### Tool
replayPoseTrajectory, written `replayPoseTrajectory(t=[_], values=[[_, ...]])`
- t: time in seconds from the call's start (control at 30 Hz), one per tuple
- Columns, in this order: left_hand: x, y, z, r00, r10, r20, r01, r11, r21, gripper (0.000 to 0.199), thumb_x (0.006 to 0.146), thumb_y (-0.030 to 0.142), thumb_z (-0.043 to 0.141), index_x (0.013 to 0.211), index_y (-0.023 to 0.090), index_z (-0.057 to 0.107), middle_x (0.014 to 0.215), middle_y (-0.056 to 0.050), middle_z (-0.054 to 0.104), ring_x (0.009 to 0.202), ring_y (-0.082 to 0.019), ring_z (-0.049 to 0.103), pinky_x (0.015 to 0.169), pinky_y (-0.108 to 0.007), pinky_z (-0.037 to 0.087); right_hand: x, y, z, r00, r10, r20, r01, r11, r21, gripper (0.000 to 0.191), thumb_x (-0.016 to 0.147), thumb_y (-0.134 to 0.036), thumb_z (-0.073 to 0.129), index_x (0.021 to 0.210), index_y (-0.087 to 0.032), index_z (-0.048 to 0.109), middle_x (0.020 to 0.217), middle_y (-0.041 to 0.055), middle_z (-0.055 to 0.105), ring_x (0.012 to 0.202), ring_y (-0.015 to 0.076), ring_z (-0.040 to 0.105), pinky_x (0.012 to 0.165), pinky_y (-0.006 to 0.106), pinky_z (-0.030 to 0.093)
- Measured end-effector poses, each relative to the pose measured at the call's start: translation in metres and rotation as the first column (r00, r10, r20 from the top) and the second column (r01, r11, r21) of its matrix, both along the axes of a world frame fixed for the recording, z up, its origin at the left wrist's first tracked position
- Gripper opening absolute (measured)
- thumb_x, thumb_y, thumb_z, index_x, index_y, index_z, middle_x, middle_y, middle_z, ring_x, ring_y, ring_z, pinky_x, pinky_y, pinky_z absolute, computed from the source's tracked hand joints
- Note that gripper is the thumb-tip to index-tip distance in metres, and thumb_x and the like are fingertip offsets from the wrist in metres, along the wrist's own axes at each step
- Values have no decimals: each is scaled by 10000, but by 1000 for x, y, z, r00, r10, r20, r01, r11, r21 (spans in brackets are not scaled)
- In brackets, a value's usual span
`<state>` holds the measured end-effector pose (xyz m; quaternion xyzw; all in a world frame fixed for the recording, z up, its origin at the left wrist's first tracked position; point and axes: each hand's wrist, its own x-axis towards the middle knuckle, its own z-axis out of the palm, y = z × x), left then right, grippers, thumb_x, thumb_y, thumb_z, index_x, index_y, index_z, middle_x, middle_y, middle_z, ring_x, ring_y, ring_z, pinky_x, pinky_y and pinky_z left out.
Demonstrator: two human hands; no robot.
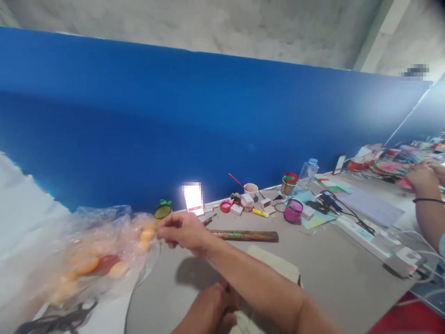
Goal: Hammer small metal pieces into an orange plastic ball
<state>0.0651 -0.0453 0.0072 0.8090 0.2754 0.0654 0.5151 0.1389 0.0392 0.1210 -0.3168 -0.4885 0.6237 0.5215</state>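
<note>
Lower centre: left hand (217, 299) curled beside the cream piece (269, 257); its grip is hidden, cannot tell. Piece rests on the worktop (347, 276), partly behind the right forearm (257, 280). Centre-left: right hand (182, 232), thumb and fingertips pressed together; anything pinched too fine to resolve. Beyond: wooden stick (248, 235), flat. Progress: apparently mid-work; finished and remaining portions indistinguishable.

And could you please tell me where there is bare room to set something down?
The widest bare patch of table lies between the cream-coloured piece and the power strip. A smaller one lies between the plastic bag and the left hand. It is crowded along the blue wall, from white cup to bottle.
</note>
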Motion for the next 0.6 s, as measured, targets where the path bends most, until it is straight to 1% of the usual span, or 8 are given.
replayPoseTrajectory(t=[0.03,0.13,0.17,0.23,0.33,0.43,0.53,0.6], values=[[-9,4,3,999,25,-22,-24,1000,6,80,663,312,688,660,249,739,915,-81,758,917,-308,668,819,-383,507,1,3,-22,999,49,-7,-49,997,-59,593,492,-615,986,789,-193,693,672,-49,646,532,73,501,536,239,391],[-39,24,7,955,282,-89,-280,959,39,164,703,338,618,624,204,670,759,-60,682,781,-240,611,735,-345,456,6,4,-77,975,217,-50,-222,960,-168,674,405,-643,1006,759,-170,681,680,-30,663,533,76,510,544,241,381],[-49,32,6,931,357,-79,-356,934,32,190,710,371,628,637,198,656,745,-56,663,772,-230,593,732,-340,447,9,4,-89,963,259,-70,-268,947,-177,666,407,-615,1021,745,-160,672,693,-16,672,545,73,509,557,239,379],[-65,44,4,929,369,-28,-370,927,-65,278,705,464,670,656,192,639,711,-51,626,728,-210,552,699,-330,426,14,3,-104,944,300,-135,-321,932,-171,665,420,-598,1033,735,-148,659,696,-5,662,572,73,517,587,240,382],[-78,52,-3,924,370,102,-344,916,-207,436,647,617,737,660,197,623,700,-49,595,681,-187,513,646,-318,412,20,4,-112,919,338,-205,-368,920,-133,631,489,-569,1035,760,-144,655,728,9,663,594,78,520,598,240,381],[-79,53,-4,864,486,134,-446,861,-246,467,620,641,775,718,200,656,740,-58,639,679,-188,550,648,-319,450,25,8,-113,920,313,-237,-349,928,-128,616,505,-557,1036,760,-150,649,729,9,661,592,81,508,583,231,380],[-77,53,5,759,643,98,-596,748,-292,430,700,595,731,870,204,670,751,-48,691,601,-175,575,618,-319,480,32,8,-111,940,255,-225,-294,943,-158,611,513,-570,1026,768,-156,657,723,5,656,582,83,500,554,221,360],[-76,55,16,624,775,99,-737,625,-256,447,753,578,697,999,205,674,672,2,640,529,-151,520,533,-283,434,37,5,-108,954,210,-215,-251,950,-185,583,548,-562,1013,772,-161,653,733,13,660,575,80,491,521,206,301]])
